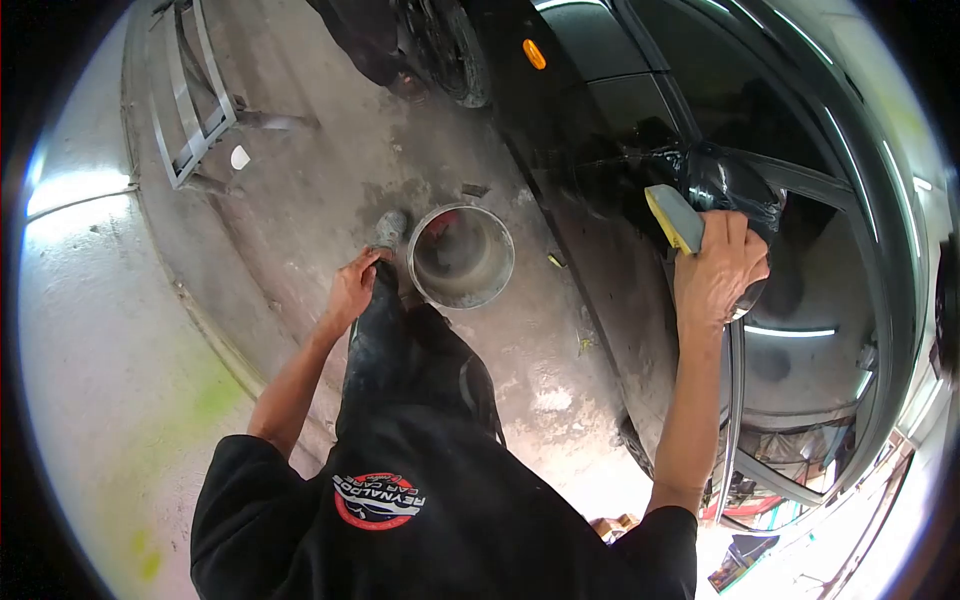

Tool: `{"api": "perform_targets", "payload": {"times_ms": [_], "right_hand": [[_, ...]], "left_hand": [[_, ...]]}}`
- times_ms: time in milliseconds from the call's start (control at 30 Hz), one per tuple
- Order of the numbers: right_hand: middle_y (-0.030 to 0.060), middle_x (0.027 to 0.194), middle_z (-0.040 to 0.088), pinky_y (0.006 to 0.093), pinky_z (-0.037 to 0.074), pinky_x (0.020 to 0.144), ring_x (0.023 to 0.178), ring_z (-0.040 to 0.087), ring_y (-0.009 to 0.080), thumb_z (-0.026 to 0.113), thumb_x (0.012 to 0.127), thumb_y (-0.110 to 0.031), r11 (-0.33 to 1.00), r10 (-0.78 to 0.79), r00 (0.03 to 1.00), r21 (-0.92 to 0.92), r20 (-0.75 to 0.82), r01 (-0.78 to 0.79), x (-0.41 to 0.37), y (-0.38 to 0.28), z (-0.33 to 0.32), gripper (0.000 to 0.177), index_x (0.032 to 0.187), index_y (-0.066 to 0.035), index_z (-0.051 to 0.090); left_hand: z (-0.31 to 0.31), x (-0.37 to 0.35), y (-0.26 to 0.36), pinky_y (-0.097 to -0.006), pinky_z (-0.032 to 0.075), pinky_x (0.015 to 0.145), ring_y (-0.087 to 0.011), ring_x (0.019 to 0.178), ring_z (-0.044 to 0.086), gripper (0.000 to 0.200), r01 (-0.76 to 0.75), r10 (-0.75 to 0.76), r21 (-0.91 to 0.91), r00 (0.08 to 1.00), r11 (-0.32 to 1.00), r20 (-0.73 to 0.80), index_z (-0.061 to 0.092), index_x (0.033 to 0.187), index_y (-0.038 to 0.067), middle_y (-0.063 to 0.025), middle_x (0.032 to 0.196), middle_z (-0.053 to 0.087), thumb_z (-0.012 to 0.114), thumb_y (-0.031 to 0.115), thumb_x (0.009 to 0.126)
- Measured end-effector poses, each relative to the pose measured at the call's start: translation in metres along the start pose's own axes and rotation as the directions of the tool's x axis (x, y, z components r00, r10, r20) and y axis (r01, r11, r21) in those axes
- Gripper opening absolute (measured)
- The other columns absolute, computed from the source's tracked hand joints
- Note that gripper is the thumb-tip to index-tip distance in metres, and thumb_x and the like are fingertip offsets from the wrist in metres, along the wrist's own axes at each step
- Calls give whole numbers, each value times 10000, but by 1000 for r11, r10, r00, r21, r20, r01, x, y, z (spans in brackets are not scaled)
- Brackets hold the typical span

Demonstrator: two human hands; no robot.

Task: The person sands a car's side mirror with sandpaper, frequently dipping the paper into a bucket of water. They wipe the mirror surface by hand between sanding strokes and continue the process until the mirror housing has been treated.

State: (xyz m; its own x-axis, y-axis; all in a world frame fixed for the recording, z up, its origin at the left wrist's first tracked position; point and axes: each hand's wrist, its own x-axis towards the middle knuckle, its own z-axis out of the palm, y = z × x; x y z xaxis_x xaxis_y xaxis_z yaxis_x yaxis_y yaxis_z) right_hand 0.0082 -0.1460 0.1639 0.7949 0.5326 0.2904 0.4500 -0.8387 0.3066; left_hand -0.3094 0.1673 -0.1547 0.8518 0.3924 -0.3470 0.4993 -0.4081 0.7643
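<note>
Right hand point(722, 268) had the grey-and-yellow sponge block point(676, 216) pinched by its near end, beside the black car's point(640, 330) side mirror point(735, 185); grip probably chosen to leave the far end exposed. Sponge looked soft, slab-shaped; mirror housing curved, glossy. Left hand point(352, 288) was low by the trouser leg point(372, 325), fingers drawn together; can't tell if they gripped cloth. Round bucket point(462, 302), dull-walled with a pale rim, stood on rough, stained concrete point(540, 370) between person and car, likely for easy reach
</note>
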Motion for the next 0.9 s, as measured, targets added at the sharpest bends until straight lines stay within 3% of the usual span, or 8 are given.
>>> {"api": "perform_targets", "payload": {"times_ms": [167, 267, 367, 467, 567, 667, 833, 900], "right_hand": [[20, 1081, 591, 512, 343, 949, 1102, 525, 334, 779, 663, -46, 998, 43, 999, 36, 16, -44, -53, 20, -11, 370, 1007, -161, 707], [19, 1083, 590, 514, 351, 942, 1104, 530, 324, 783, 660, -56, 998, 64, 995, -15, 83, -63, -20, 9, -10, 370, 1005, -162, 699], [26, 1075, 588, 527, 359, 942, 1095, 540, 315, 789, 631, -29, 997, 53, 996, -56, 77, -49, 23, -8, -3, 397, 994, -149, 681], [26, 1085, 590, 528, 357, 943, 1097, 534, 321, 792, 631, -26, 996, 74, 991, -60, 112, -67, -5, -1, -8, 406, 1003, -148, 684], [22, 1095, 590, 534, 356, 942, 1097, 531, 325, 788, 636, -17, 994, 98, 991, -56, 89, -93, -34, 7, -10, 412, 1012, -150, 685], [16, 1102, 589, 543, 352, 920, 1090, 528, 318, 803, 646, -49, 993, 86, 990, -91, 112, -76, 3, -7, -6, 409, 1023, -161, 689], [12, 1122, 594, 547, 360, 897, 1096, 527, 314, 837, 641, -82, 991, 33, 992, -130, 122, -17, 29, -8, 13, 440, 1046, -173, 692], [12, 1116, 592, 546, 384, 896, 1115, 542, 322, 838, 639, -73, 988, 103, 984, -129, 143, -85, -14, -2, -1, 494, 1090, -169, 662]], "left_hand": [[-4, 19, 22, -436, 526, 1033, -407, 1227, 629, 301, -79, 79, -2, 997, 997, -6, 678, 1258, 49, -237, 1374, 619, 593, 38, 970], [-5, 33, 28, -438, 555, 970, -410, 1150, 670, 296, -58, 58, 4, 998, 998, 34, 684, 1260, 65, -223, 1378, 623, 602, 58, 976], [-8, 54, 38, -434, 575, 904, -395, 1076, 708, 297, -127, 127, 7, 990, 992, 60, 679, 1266, 62, -204, 1363, 643, 611, 64, 977], [-20, 66, 57, -422, 584, 870, -383, 1020, 728, 301, -32, 38, -69, 995, 997, 90, 676, 1272, 56, -194, 1352, 654, 618, 65, 976], [-18, 74, 38, -402, 588, 837, -352, 960, 745, 308, -95, 101, -156, 994, 983, 30, 677, 1277, 72, -183, 1345, 662, 624, 64, 973], [-4, 78, 16, -380, 590, 799, -330, 913, 751, 314, -233, 229, -70, 971, 970, -60, 684, 1280, 96, -176, 1332, 673, 627, 64, 972], [-7, 74, 56, -378, 591, 825, -334, 959, 747, 309, -100, 104, -53, 992, 994, 74, 692, 1278, 116, -166, 1300, 691, 627, 86, 977], [-5, 74, 49, -380, 590, 821, -337, 963, 746, 299, -96, 103, -96, 992, 991, 75, 695, 1271, 110, -161, 1286, 698, 625, 95, 980]]}}
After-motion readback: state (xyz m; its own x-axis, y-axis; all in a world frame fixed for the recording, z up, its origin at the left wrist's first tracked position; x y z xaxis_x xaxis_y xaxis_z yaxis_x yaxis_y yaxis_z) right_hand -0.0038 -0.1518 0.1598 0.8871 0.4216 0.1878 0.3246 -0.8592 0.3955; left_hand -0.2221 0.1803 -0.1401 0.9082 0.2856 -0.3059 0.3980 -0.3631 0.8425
